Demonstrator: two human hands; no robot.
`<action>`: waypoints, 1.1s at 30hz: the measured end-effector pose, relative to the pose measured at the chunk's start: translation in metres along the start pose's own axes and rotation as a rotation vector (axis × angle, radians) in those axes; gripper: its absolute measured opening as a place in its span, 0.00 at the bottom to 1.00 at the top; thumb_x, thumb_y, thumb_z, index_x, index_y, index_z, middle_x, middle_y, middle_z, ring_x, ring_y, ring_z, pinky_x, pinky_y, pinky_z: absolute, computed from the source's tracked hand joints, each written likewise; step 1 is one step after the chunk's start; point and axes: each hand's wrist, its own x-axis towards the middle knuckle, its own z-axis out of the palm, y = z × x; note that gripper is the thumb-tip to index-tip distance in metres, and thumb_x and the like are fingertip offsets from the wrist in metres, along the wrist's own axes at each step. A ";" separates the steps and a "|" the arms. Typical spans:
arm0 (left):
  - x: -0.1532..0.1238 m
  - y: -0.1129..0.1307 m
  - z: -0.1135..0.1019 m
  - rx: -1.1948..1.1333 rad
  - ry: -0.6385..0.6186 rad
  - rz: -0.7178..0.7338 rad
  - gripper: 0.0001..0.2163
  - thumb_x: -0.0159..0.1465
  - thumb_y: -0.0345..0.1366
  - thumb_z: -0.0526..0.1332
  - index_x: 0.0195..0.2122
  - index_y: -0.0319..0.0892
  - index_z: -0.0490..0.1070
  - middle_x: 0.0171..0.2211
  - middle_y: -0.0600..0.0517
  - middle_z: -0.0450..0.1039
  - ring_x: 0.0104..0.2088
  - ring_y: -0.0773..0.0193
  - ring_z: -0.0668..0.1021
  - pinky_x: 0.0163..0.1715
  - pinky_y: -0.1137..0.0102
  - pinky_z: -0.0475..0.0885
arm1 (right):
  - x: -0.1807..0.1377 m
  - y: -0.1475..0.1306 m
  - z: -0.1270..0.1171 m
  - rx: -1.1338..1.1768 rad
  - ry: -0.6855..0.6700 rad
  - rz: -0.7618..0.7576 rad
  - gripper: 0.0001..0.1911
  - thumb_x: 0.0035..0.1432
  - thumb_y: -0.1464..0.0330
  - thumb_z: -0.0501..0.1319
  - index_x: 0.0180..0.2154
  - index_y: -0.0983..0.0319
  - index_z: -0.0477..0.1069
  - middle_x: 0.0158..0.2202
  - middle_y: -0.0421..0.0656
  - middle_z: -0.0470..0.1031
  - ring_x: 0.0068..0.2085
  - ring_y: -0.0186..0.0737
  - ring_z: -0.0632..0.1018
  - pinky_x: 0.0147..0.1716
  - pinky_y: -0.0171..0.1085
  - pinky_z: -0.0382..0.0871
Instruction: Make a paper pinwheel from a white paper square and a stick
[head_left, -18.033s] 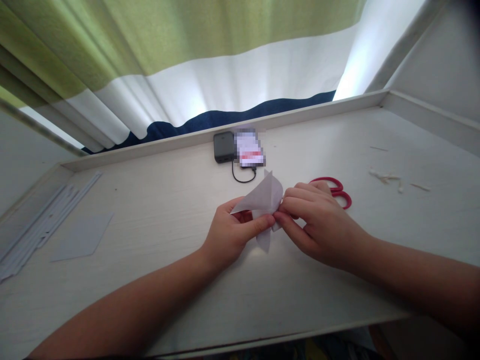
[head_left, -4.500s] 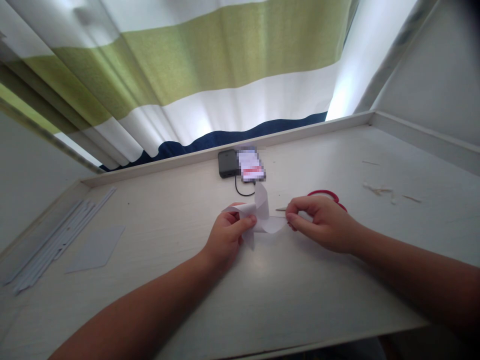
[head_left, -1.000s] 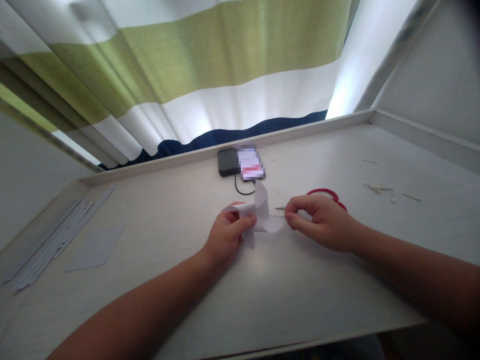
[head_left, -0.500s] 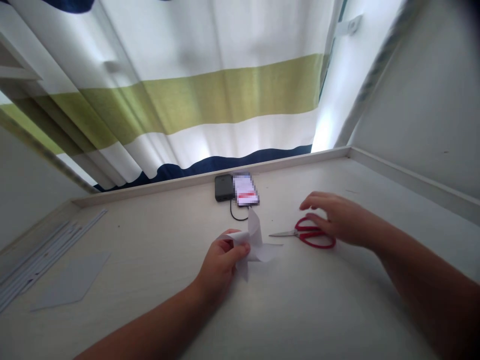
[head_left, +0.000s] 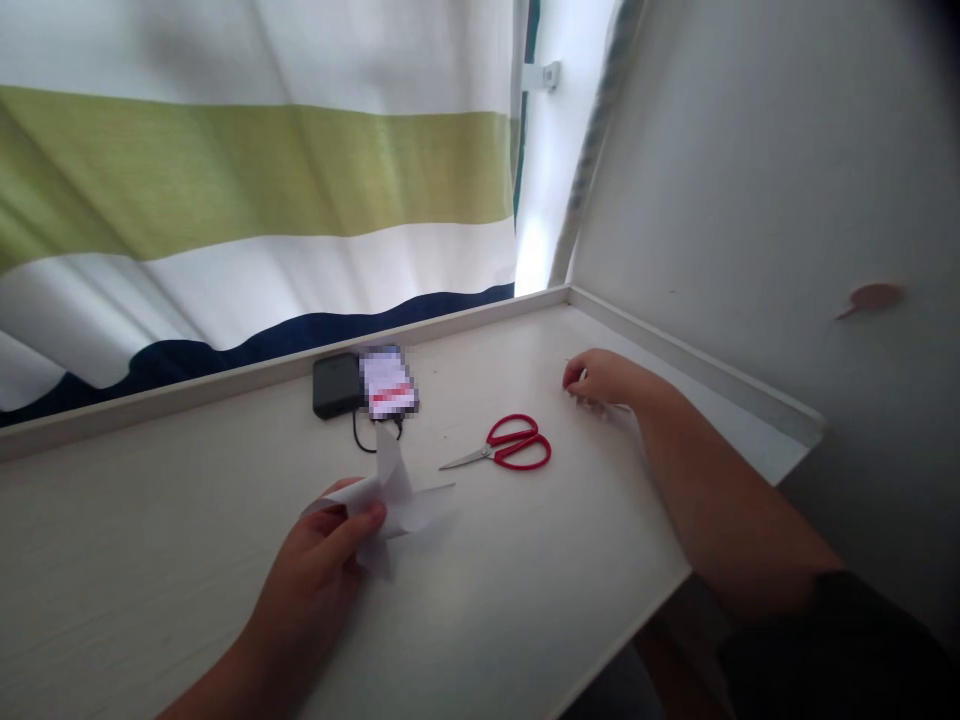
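Fingers of your left hand (head_left: 321, 557) pinch a white paper pinwheel (head_left: 397, 492) above the desk (head_left: 480, 600); it sits left of your right hand (head_left: 611, 379), whose fingers curl near the right edge, contents unclear, with red-handled scissors (head_left: 486, 454) between.

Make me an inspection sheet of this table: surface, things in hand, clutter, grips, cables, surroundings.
Surface: white table, raised edge along the back.
Job's things: folded paper with pointed arms; small pale bits.
Clutter: red-handled scissors; black box beside a blurred device.
Grips: left grip pinches the paper; right grip curled at the bits, hold unclear.
Cables: one black cable, looped before the box and device.
Surroundings: striped curtain behind; wall at right with a pink item.
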 end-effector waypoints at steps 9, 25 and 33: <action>-0.002 -0.001 -0.002 -0.018 -0.011 -0.032 0.09 0.53 0.33 0.69 0.34 0.39 0.73 0.28 0.54 0.71 0.29 0.69 0.73 0.30 0.76 0.70 | 0.001 0.002 0.000 -0.026 0.009 -0.010 0.11 0.64 0.63 0.58 0.42 0.64 0.71 0.40 0.43 0.75 0.37 0.36 0.76 0.38 0.40 0.73; 0.002 -0.004 -0.005 -0.146 -0.089 -0.032 0.10 0.54 0.33 0.67 0.34 0.39 0.67 0.27 0.53 0.71 0.28 0.67 0.74 0.31 0.73 0.67 | 0.090 -0.158 0.024 0.044 0.119 -0.589 0.22 0.61 0.64 0.54 0.57 0.57 0.65 0.55 0.46 0.67 0.52 0.42 0.71 0.51 0.38 0.64; 0.004 -0.008 -0.015 -0.168 -0.142 -0.103 0.11 0.55 0.35 0.68 0.33 0.40 0.65 0.28 0.53 0.71 0.29 0.67 0.73 0.30 0.73 0.64 | 0.153 -0.241 0.030 -0.012 0.152 -0.739 0.24 0.58 0.66 0.54 0.56 0.59 0.68 0.44 0.53 0.69 0.49 0.57 0.67 0.51 0.55 0.57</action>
